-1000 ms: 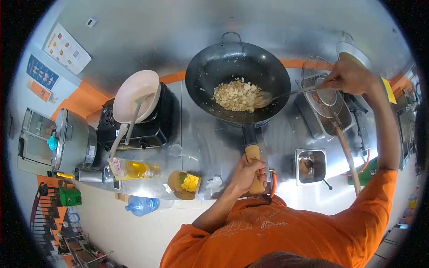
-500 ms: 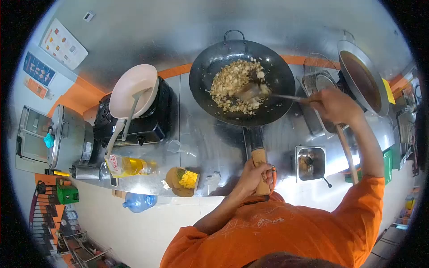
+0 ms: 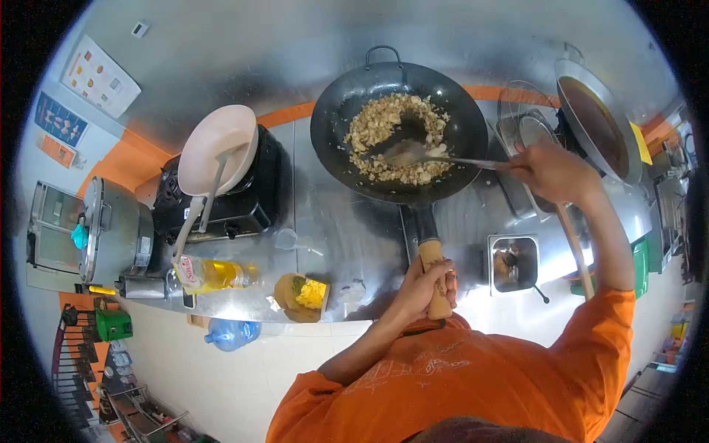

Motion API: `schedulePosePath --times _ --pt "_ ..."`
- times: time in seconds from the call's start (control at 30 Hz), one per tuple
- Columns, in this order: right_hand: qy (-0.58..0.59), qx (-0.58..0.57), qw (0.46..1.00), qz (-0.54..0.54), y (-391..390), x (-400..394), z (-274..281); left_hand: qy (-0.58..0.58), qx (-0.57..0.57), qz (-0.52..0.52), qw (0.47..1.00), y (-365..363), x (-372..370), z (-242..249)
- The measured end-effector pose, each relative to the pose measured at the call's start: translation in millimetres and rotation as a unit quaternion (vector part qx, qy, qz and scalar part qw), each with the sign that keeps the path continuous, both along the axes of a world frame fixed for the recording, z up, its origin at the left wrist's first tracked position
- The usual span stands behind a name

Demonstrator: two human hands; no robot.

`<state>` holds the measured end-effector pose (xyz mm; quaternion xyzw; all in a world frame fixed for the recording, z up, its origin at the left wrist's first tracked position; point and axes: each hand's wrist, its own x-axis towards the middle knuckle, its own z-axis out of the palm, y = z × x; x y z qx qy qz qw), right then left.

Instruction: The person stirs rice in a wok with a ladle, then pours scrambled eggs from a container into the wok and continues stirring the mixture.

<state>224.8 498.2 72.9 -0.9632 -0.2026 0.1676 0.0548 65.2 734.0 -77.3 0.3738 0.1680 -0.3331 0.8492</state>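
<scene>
Here we stand at a steel counter, where our black wok sits with fried rice now spread in a ring across its bowl, no longer heaped at the centre as a second ago. Our left hand is wrapped tightly round the wooden handle, which has shifted slightly. Our right hand, fingers closed on the ladle, has dropped nearer the wok, stirring.
</scene>
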Motion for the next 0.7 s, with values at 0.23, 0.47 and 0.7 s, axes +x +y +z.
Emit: schedulePosePath --times 0.23,0.47,0.7 --pt "0.008 -0.005 1.000 0.024 -4 -6 12 -0.002 -0.048 0.017 0.999 2 2 -1" --pt "0.011 0.026 0.997 0.071 -10 -5 0 -0.003 -0.054 0.030 0.998 -1 -1 -6" --pt "-0.020 -0.029 0.999 0.011 -1 -9 7 0.005 -0.057 0.046 0.997 -1 -5 -3"
